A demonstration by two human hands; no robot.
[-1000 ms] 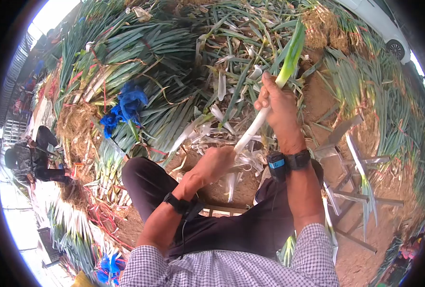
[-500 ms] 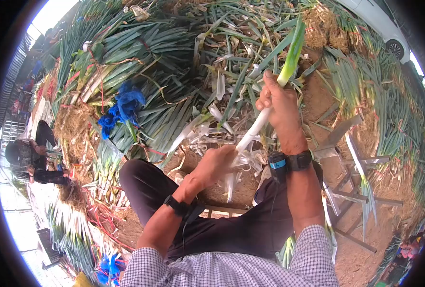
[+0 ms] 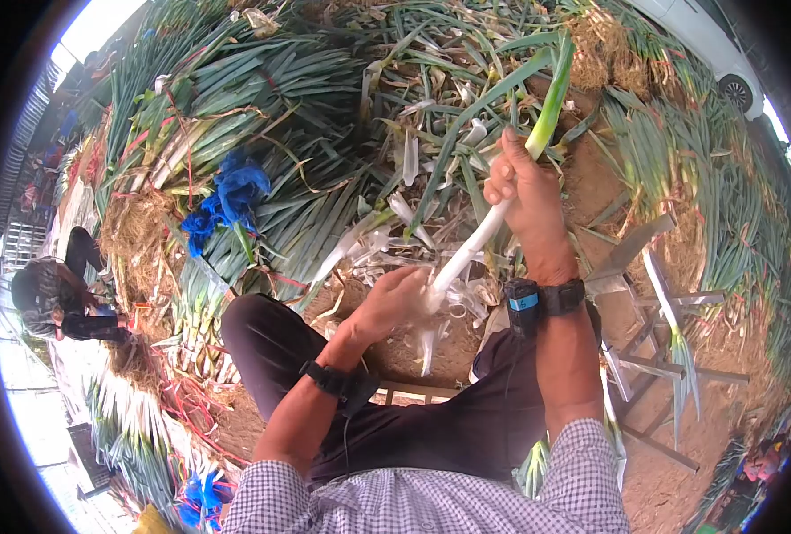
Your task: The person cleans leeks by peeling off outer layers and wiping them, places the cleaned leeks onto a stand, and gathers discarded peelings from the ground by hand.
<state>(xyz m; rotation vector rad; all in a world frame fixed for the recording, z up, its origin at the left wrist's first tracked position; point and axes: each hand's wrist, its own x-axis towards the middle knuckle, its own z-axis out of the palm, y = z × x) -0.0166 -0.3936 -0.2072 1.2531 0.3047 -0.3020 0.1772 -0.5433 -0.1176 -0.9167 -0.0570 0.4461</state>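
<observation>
1 STALK (image 3: 469, 252) SLANTING OVER PEELINGS (image 3: 410, 160)

Leek heaps (image 3: 288, 80) are flanking the work; a metal frame (image 3: 631, 249) is presenting hard edges beside the right forearm (image 3: 571, 356). Room for moving is showing above the peelings. The stalk is appearing light, stiff-shanked, soft-leaved, probably slick; its white shank is offering the soundest hold. The right hand (image 3: 535, 200) is gripping it; the left hand (image 3: 391, 304) is blurring at the root end, closure undeterminable.

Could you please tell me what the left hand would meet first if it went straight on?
The left hand would probably meet the leek first, at its white end; blur hides whether they touch.
</observation>
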